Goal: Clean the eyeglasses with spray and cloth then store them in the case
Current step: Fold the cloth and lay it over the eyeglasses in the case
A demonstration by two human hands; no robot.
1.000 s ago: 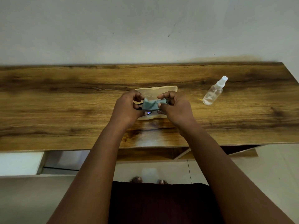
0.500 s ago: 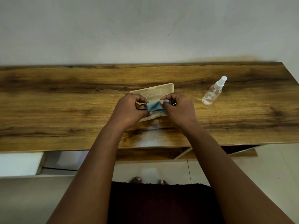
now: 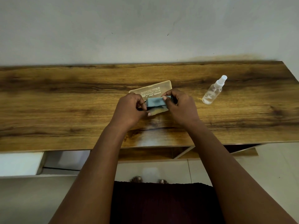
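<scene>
Your eyeglasses [image 3: 141, 105] sit between your hands just above the case [image 3: 151, 91], mostly hidden, long axis running 9 to 3 o'clock. The blue cloth [image 3: 155, 102] is wrapped over them, likely for wiping a lens. Your left hand [image 3: 129, 109] curls round the frame's left end to steady it; your right hand [image 3: 181, 107] pinches the cloth. The spray bottle [image 3: 213, 91] lies at 3 o'clock, nozzle toward 1.
</scene>
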